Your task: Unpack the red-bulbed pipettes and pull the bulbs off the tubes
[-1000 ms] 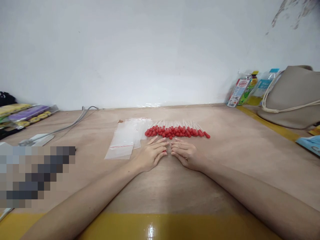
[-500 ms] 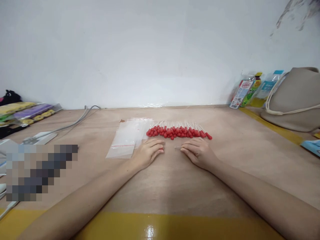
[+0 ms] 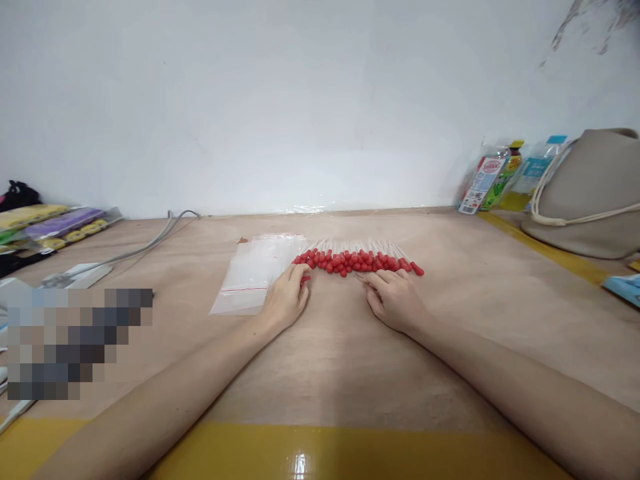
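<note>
My left hand (image 3: pixel 286 295) is closed on a small red rubber bulb (image 3: pixel 305 279), most of it hidden by the fingers. It rests beside the zip bags (image 3: pixel 245 280), which lie flat and overlap. My right hand (image 3: pixel 396 298) pinches a thin clear tube (image 3: pixel 359 277), its end pointing left and slightly up. Just beyond both hands lies a row of droppers (image 3: pixel 345 261), heaped at their red bulbs, with thin clear stems pointing toward the wall.
At the left are packaged snacks (image 3: pixel 70 223), a grey cable (image 3: pixel 145 243) and a blurred-out patch. Bottles (image 3: pixel 530 177), a carton (image 3: pixel 483 183) and a beige drawstring bag (image 3: pixel 585 200) stand at the right. Yellow tape (image 3: pixel 300 450) runs along the near edge.
My left hand has drawn a little left, and the red bulb in its fingers now shows more. My right hand stays near its place, its tube now tilted up toward the droppers.
</note>
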The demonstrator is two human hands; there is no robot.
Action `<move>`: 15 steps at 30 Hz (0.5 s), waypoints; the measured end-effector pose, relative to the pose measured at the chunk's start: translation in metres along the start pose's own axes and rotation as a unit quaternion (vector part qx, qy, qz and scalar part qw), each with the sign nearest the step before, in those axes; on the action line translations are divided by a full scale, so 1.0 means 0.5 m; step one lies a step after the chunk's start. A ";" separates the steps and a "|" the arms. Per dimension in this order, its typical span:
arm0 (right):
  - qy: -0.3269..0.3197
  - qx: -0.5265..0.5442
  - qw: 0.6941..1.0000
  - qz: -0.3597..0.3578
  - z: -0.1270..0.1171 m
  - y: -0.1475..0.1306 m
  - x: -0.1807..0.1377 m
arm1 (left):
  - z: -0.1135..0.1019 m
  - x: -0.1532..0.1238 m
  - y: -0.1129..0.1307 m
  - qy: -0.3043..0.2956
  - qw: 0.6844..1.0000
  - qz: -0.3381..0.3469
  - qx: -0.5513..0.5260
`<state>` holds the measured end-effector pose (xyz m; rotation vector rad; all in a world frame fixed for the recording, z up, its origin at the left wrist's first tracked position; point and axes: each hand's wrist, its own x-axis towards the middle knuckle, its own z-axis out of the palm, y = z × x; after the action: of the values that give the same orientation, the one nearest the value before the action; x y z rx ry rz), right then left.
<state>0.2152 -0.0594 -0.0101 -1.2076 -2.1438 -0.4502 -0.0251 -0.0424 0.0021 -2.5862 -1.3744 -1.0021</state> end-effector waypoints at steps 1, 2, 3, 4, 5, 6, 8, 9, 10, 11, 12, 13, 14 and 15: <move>0.002 -0.003 1.000 -0.004 0.000 -0.001 0.000 | -0.001 0.001 0.001 0.001 1.000 0.001 0.002; 0.002 -0.001 1.000 -0.007 0.001 -0.001 0.000 | 0.000 0.002 0.001 0.001 1.000 0.005 0.001; 0.000 0.006 1.000 -0.011 0.000 -0.002 -0.001 | 0.001 0.002 0.001 0.000 1.000 0.010 -0.002; -0.005 0.016 1.000 -0.016 0.000 -0.003 -0.001 | 0.003 0.003 0.000 -0.003 1.000 0.016 -0.007; -0.012 0.028 0.999 -0.020 -0.001 -0.004 -0.001 | 0.004 0.002 -0.001 -0.006 1.000 0.021 -0.011; -0.021 0.041 0.999 -0.022 -0.002 -0.005 -0.001 | 0.005 0.002 -0.002 -0.010 1.000 0.027 -0.013; -0.038 0.062 0.997 -0.022 -0.006 -0.009 0.000 | 0.006 0.001 -0.003 -0.025 0.999 0.042 -0.012; -0.046 0.070 0.996 -0.021 -0.008 -0.011 0.001 | 0.005 0.000 -0.003 -0.035 0.998 0.053 -0.010; -0.054 0.078 0.995 -0.020 -0.011 -0.014 0.002 | 0.003 -0.001 -0.002 -0.043 0.997 0.063 -0.007; -0.063 0.085 0.994 -0.021 -0.013 -0.015 0.003 | 0.001 -0.002 -0.001 -0.050 0.996 0.071 -0.004; -0.072 0.092 0.993 -0.021 -0.016 -0.017 0.004 | -0.001 -0.004 0.000 -0.055 0.996 0.076 -0.002; -0.081 0.097 0.992 -0.022 -0.018 -0.018 0.005 | -0.003 -0.005 0.001 -0.059 0.995 0.080 0.000; -0.089 0.101 0.991 -0.023 -0.020 -0.019 0.005 | -0.004 -0.006 0.002 -0.062 0.995 0.082 0.000; -0.096 0.103 0.990 -0.023 -0.021 -0.019 0.006 | -0.006 -0.007 0.002 -0.064 0.994 0.084 0.000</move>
<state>0.2096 -0.0685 -0.0002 -1.1250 -2.3199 -0.1304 -0.0273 -0.0467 0.0026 -2.7537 -1.1536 -0.8273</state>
